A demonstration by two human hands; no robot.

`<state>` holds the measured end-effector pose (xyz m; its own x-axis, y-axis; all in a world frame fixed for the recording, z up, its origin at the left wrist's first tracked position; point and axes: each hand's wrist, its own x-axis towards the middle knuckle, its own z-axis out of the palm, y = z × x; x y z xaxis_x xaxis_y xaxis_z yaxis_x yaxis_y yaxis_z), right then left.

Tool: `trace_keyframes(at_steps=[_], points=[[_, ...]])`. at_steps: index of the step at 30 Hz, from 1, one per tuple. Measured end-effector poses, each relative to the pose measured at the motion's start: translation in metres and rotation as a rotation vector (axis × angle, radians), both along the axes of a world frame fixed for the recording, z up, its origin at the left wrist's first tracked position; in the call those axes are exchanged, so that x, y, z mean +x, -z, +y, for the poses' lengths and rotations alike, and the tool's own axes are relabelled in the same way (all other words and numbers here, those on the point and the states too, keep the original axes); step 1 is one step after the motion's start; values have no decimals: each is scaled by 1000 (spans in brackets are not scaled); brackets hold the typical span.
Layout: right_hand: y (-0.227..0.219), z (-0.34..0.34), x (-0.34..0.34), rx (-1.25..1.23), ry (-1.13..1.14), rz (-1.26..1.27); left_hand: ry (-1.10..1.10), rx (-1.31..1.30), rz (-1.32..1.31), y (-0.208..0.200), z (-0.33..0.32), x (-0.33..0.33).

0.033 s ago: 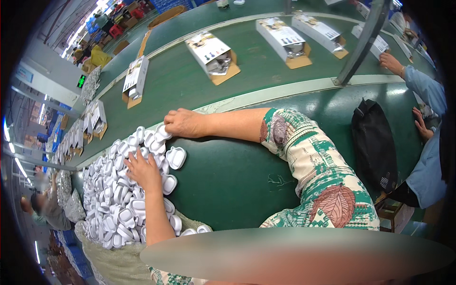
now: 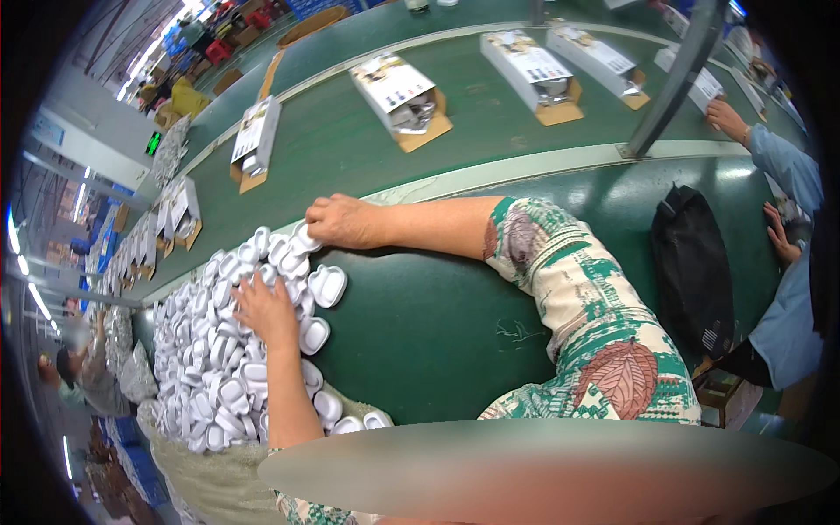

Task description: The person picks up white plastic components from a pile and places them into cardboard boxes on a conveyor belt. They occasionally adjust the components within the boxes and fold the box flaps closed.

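A large heap of small white plastic pieces (image 2: 210,359), rounded with a raised rim and a hollow, lies on the green table (image 2: 420,341). On top of the heap rests my left hand (image 2: 267,311), open with its fingers spread over the pieces. My right hand (image 2: 346,221) is at the heap's far right end, its fingers curled down beside a white piece. Whatever is under those fingers is hidden by the hand. One white piece (image 2: 328,285) lies at the heap's right edge, between the two hands.
Beyond a pale rail (image 2: 525,166), a green conveyor (image 2: 324,140) carries several open printed boxes (image 2: 394,92). A pale sack (image 2: 206,481) lies at the heap's near side. On the right are a black bag (image 2: 691,271), a metal post (image 2: 678,79) and another person's blue sleeve (image 2: 783,171).
The whole view has shifted slightly. My hands keep their places at the heap, with no visible taking or letting go.
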<state>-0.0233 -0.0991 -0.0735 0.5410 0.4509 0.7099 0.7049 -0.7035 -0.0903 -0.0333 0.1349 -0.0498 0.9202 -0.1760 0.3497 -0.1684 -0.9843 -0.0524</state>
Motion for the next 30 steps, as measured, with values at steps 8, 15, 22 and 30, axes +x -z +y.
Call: trace_keyframes(at_steps=[8,15,22,30], points=[[-3,-2,8,-40,-31,-30,346,-207,109,21,-10,2],[-6,-16,8,72,95,5,501,-342,-158,4,-19,-12],[-15,-24,6,3,160,-20,192,-155,5,8,-21,-20],[-26,-47,39,-76,291,-128,309,-230,52,21,-17,-16]])
